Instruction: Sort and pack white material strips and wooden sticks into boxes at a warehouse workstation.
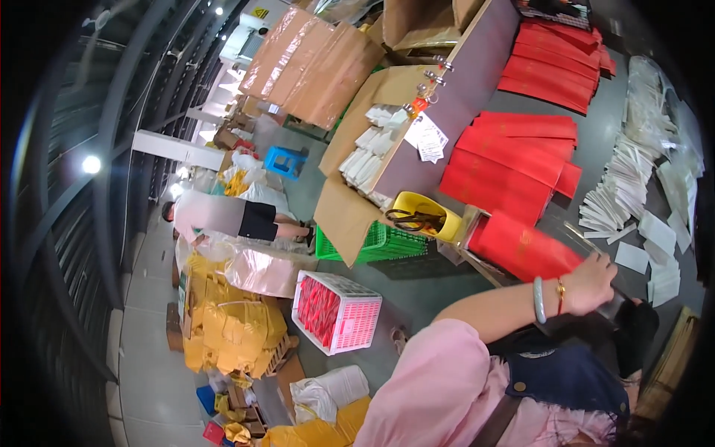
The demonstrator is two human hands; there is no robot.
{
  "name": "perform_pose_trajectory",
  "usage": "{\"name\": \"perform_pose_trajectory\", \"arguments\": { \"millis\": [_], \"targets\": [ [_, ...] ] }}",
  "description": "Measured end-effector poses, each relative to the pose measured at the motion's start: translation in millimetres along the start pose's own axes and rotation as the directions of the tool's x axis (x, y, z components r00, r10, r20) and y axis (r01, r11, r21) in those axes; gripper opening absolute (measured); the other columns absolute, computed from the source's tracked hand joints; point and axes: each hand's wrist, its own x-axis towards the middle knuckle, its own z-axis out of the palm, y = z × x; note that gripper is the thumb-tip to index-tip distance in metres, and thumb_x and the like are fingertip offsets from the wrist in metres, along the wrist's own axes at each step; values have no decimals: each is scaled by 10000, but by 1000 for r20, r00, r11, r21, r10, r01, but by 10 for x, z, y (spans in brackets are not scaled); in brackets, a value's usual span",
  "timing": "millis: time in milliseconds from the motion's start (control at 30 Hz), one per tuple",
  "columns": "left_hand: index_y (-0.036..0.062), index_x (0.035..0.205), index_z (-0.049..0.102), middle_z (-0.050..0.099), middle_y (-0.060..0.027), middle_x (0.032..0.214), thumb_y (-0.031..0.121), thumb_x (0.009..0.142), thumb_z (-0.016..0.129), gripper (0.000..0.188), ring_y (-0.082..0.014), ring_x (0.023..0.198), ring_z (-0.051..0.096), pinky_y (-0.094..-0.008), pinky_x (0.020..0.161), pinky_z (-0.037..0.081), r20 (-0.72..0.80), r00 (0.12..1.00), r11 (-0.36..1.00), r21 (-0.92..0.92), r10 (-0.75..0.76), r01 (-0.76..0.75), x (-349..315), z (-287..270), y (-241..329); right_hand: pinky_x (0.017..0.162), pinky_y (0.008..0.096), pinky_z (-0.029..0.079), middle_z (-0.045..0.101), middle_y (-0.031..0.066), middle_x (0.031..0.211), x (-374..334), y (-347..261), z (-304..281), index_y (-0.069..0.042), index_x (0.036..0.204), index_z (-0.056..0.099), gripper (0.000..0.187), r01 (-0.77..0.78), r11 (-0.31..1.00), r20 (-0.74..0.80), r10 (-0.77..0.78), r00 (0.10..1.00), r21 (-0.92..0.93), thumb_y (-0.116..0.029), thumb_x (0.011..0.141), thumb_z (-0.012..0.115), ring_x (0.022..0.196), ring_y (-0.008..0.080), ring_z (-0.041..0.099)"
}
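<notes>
My left hand, with a pale bangle and a gold-and-red bracelet at the wrist, reaches over the grey table. Its fingers are bent and closed, and what they hold is hidden. Beside the fingertips lies a red paper sleeve or envelope, its far end at a small open box. Close to the hand are loose white cards and a thin clear strip. My right hand does not show; a dark shape near my body cannot be made out.
Red stacks and many white slips cover the table. Beside it stand a yellow container, a green crate, an open carton and a white crate of red items. Another person bends near yellow bags.
</notes>
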Motion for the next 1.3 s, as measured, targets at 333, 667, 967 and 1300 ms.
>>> {"name": "perform_pose_trajectory", "arguments": {
  "millis": [333, 667, 967, 1300],
  "targets": [
    [8, 1180, 563, 492, -217, 1233, 180, 609, 803, 644, -396, 1176, 451, -501, 1024, 355, -279, 858, 877, -351, -431, 327, -228, 310, -130, 915, 429, 451, 583, 174, 1089, -162, 150, -258, -29, 1128, 583, 568, -243, 967, -92, 235, 967, -78, -45, 588, 758, 1051, 373, 558],
    [21, 1302, 516, 445, -173, 1360, 516, 645, 810, 873, -371, 1314, 337, -582, 1101, 176, -135, 776, 785, -194, -616, 589, -535, 464, -178, 967, 469, 351, 578, 100, 1042, 121, -249, -396, -93, 1091, 564, 648, -245, 953, 51, 257, 965, -179, -293, 539, 838, 1041, 304, 540],
    [1, 1320, 496, 430, -174, 1402, 506, 684, 804, 868, -382, 1362, 299, -628, 1118, 95, -125, 764, 758, -300, -633, 579, -560, 457, -182, 1001, 486, 331, 584, 119, 1047, 71, -311, 33, -89, 1105, 589, 659, -151, 988, 211, 153, 965, -28, -488, 616, 780, 1034, 316, 544],
    [91, 1034, 656, 630, -100, 971, 260, 784, 737, 312, -319, 918, 591, -451, 790, 433, -335, 831, 896, -192, -444, 402, 419, 589, -557, 874, 425, 459, 635, 130, 1052, -106, -84, -163, -80, 1043, 650, 508, -277, 959, -280, 282, 918, 60, -201, 592, 851, 999, 326, 588]
  ]
}}
